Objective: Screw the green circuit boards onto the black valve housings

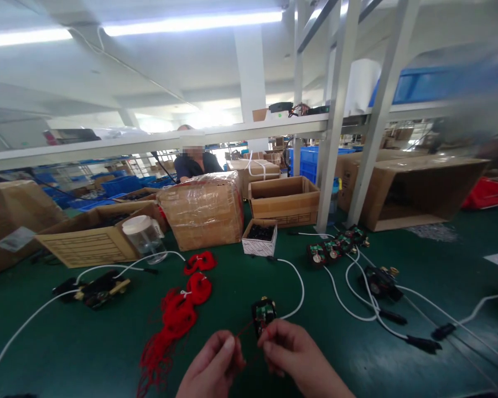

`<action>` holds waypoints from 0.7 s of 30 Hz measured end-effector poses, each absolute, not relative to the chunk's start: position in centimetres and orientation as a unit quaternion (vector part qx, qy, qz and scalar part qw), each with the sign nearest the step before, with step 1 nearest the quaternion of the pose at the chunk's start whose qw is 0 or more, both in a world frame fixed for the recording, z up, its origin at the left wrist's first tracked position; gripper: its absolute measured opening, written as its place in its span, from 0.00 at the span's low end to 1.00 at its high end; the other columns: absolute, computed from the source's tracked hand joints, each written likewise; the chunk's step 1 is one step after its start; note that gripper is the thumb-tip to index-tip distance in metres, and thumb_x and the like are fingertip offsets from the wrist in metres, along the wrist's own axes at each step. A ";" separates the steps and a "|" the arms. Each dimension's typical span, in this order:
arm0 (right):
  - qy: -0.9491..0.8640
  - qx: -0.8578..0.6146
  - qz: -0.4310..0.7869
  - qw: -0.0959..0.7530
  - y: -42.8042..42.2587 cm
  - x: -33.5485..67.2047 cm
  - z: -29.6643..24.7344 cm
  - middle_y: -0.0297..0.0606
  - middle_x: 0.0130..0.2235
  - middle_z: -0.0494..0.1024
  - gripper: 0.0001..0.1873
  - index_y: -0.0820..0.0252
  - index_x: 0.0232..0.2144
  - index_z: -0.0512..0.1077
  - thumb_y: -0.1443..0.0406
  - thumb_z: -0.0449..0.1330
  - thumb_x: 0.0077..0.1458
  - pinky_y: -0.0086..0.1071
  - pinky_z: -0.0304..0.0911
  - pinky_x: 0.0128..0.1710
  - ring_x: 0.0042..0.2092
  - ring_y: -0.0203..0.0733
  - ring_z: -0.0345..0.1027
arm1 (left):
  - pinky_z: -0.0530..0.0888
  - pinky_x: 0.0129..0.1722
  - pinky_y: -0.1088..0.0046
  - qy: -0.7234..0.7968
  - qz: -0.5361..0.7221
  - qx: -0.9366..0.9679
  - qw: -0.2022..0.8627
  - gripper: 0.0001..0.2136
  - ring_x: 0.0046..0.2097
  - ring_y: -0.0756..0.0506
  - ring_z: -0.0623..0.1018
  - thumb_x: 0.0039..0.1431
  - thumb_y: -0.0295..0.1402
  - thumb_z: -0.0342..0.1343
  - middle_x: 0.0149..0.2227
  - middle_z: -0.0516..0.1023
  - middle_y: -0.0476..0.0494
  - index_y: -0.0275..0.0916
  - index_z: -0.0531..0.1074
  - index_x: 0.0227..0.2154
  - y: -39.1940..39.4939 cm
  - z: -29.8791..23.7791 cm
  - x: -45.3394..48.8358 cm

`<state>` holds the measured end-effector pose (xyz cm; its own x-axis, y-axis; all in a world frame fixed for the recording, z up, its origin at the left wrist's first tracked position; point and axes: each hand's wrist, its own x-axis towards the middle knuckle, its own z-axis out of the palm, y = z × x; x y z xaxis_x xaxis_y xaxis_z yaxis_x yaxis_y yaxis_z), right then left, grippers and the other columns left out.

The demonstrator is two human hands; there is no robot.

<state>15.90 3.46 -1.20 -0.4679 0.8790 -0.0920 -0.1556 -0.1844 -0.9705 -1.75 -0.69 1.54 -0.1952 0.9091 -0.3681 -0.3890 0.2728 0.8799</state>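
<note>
Low in the view, my left hand (218,362) pinches a thin red wire (244,330). Close beside it on the right, my right hand (288,351) is also closed in a pinch, with the red wire running to its fingertips. Just past my fingers lies a small black device (263,312) with a green circuit board showing and a white cable (302,287) coming off it. My right fingers overlap its near edge, and I cannot tell whether they touch it. Bundles of red wire (176,315) lie on the green table to the left of my hands.
Several similar devices (334,249) with white cables lie to the right, and more (102,288) to the left. A small white box (259,237) of black parts, a clear jar (145,237) and cardboard boxes (203,213) stand behind. Metal shelf posts (332,138) rise at right; a person (197,160) sits beyond.
</note>
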 end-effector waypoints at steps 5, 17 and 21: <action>-0.615 -0.396 0.582 0.355 4.8 17.1 1.1 0.31 0.27 0.71 0.05 0.60 0.29 0.73 0.63 0.60 0.52 0.29 0.57 0.30 0.30 0.36 0.63 | 0.75 0.41 0.64 0.564 0.534 0.258 0.574 0.22 0.33 0.44 0.80 0.47 0.55 0.65 0.28 0.79 0.48 0.42 0.70 0.32 -0.7 0.9 -0.4; -0.766 -0.407 0.430 0.250 5.6 18.2 3.8 0.29 0.28 0.71 0.07 0.59 0.28 0.74 0.73 0.57 0.51 0.26 0.53 0.29 0.30 0.35 0.63 | 0.75 0.47 0.68 0.580 0.399 0.563 0.432 0.16 0.44 0.40 0.81 0.56 0.47 0.59 0.39 0.84 0.42 0.43 0.82 0.39 0.7 1.3 -0.3; -0.767 -0.399 0.422 0.274 5.1 18.7 3.5 0.33 0.36 0.73 0.09 0.59 0.29 0.75 0.74 0.58 0.50 0.26 0.59 0.33 0.36 0.36 0.67 | 0.75 0.42 0.69 0.584 0.424 0.583 0.372 0.14 0.40 0.40 0.80 0.56 0.48 0.58 0.35 0.82 0.42 0.47 0.85 0.33 0.5 -0.1 -0.4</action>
